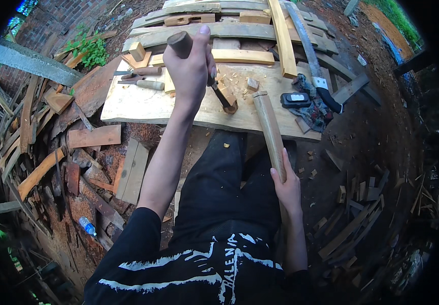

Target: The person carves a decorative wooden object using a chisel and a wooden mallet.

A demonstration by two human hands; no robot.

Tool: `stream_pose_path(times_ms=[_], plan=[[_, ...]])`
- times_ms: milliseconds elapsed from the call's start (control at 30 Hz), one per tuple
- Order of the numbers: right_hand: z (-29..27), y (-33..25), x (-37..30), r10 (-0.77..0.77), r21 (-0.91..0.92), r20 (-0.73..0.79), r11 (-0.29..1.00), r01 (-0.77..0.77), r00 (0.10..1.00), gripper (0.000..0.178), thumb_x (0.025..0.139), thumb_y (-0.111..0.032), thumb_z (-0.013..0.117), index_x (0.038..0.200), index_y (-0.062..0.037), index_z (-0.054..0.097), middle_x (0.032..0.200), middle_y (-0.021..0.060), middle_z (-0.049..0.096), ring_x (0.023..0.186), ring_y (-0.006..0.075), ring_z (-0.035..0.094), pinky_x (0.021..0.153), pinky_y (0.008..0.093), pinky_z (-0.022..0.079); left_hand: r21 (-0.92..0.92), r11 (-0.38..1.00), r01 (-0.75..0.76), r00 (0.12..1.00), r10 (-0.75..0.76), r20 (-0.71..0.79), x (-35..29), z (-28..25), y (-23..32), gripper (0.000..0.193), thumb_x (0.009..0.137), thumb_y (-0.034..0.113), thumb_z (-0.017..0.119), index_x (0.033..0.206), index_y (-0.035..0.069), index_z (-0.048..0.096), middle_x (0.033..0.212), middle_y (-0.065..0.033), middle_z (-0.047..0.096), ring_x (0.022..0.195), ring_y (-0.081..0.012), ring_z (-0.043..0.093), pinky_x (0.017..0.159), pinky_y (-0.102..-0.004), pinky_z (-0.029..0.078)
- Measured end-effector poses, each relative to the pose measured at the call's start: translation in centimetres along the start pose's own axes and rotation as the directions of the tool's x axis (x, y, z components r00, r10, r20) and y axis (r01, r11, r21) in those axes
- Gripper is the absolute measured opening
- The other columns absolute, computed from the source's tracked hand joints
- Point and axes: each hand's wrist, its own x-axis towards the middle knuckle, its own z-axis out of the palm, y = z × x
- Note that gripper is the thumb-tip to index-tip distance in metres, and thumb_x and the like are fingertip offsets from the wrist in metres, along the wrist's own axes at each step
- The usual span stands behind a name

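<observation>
A chisel [219, 92], its blade slanting down to a wooden block [233, 107] on the pale workboard [140, 107], juts from both ends of the clenched left hand [189, 66] as I watch through the head camera. Well apart and nearer the body, the right hand [287, 186] clasps a wooden bar [269, 127], whose far end reaches right of the chisel.

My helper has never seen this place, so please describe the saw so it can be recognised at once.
Find the pale wooden workbench across the upper middle. At its right side, just right of a long yellowish plank, lies the saw, its handle by a crumpled cloth. Its long grey blade and black-and-white handle set it apart from plank and cloth.
</observation>
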Motion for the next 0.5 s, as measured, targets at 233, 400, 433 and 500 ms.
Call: stream_pose_path(times_ms=[233,400,433,500], plan=[[0.1,0.0,0.1,0.011,0.008,0.005,1.000,-0.011,1.000,0.068,0.100,-0.027,0.066,0.161,-0.0227,0.037,0.131,0.0257,0.066,0.120,0.0444,0.064,0.100,0.0482,0.053,-0.036,0.999,0.013,0.994,-0.009,0.107,0.4,-0.5,-0.2,0.037,0.101,0.020,0.068,0.071,0.007,0.053,0.052,0.0000,0.051,0.038,-0.0072,0.046,0.036,-0.0239,0.037],[-0.5,0.0,0.5,-0.060,0.068,-0.032,0.996,0.062,0.998,0.067,0.099,-0.021,0.067,0.160,-0.0151,0.039,0.139,0.0254,0.063,0.127,0.0409,0.062,0.105,0.0451,0.051,-0.024,1.000,0.007,0.993,-0.004,0.115,-0.5,0.2,0.2,0.040,0.101,0.013,0.066,0.067,0.009,0.045,0.051,0.0013,0.043,0.037,-0.0076,0.038,0.035,-0.0262,0.032],[-1.3,-0.5,1.0,-0.128,0.092,-0.067,0.987,0.134,0.990,0.066,0.099,-0.019,0.067,0.159,-0.0118,0.040,0.142,0.0253,0.060,0.130,0.0383,0.060,0.107,0.0434,0.049,-0.017,1.000,0.001,0.994,0.001,0.112,-0.8,0.6,0.3,0.036,0.101,0.011,0.064,0.070,0.008,0.046,0.052,0.0008,0.044,0.037,-0.0072,0.039,0.035,-0.0259,0.033],[-4.0,-3.2,2.1,-0.169,0.104,-0.082,0.979,0.177,0.982,0.066,0.099,-0.014,0.067,0.158,-0.0059,0.040,0.148,0.0247,0.056,0.136,0.0308,0.056,0.110,0.0393,0.046,-0.014,1.000,-0.012,0.994,0.014,0.105,-1.1,0.6,0.7,0.032,0.102,0.009,0.063,0.073,0.007,0.048,0.052,0.0003,0.045,0.037,-0.0069,0.040,0.035,-0.0257,0.033]])
